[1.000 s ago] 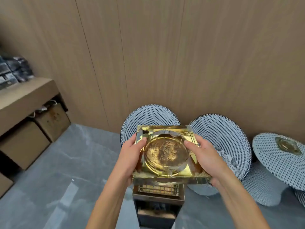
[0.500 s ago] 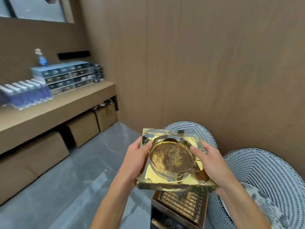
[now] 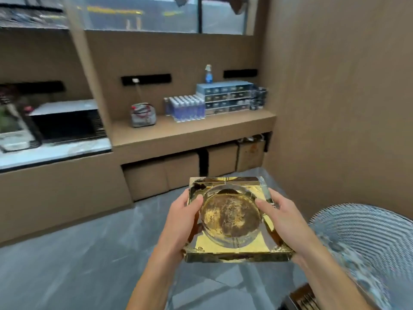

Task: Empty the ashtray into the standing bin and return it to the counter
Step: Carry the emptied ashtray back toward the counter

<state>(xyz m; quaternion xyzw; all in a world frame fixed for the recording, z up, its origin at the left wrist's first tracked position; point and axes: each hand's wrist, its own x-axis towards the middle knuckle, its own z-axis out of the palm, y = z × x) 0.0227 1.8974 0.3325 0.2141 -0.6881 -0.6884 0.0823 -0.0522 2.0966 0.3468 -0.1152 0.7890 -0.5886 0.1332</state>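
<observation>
I hold a square golden glass ashtray (image 3: pixel 232 220) level in front of me, its round bowl stained brown. My left hand (image 3: pixel 182 222) grips its left edge with the thumb on the rim. My right hand (image 3: pixel 283 220) grips the right edge the same way. Only a corner of the standing bin (image 3: pixel 301 297), with its metal grille top, shows at the bottom right, below and right of the ashtray. A wooden counter (image 3: pixel 190 133) runs along the far wall ahead.
On the counter stand a pack of water bottles (image 3: pixel 185 107), stacked blue boxes (image 3: pixel 225 97), a spray bottle (image 3: pixel 208 73) and a small pouch (image 3: pixel 143 115). Cardboard boxes (image 3: pixel 178 171) sit under it. A dotted round cushion (image 3: pixel 366 247) is at right, a microwave (image 3: pixel 67 121) at left.
My view has swung left from the wall and cushions to the counter. The bin has slid from under the ashtray to the bottom right corner. Both hands keep the same hold.
</observation>
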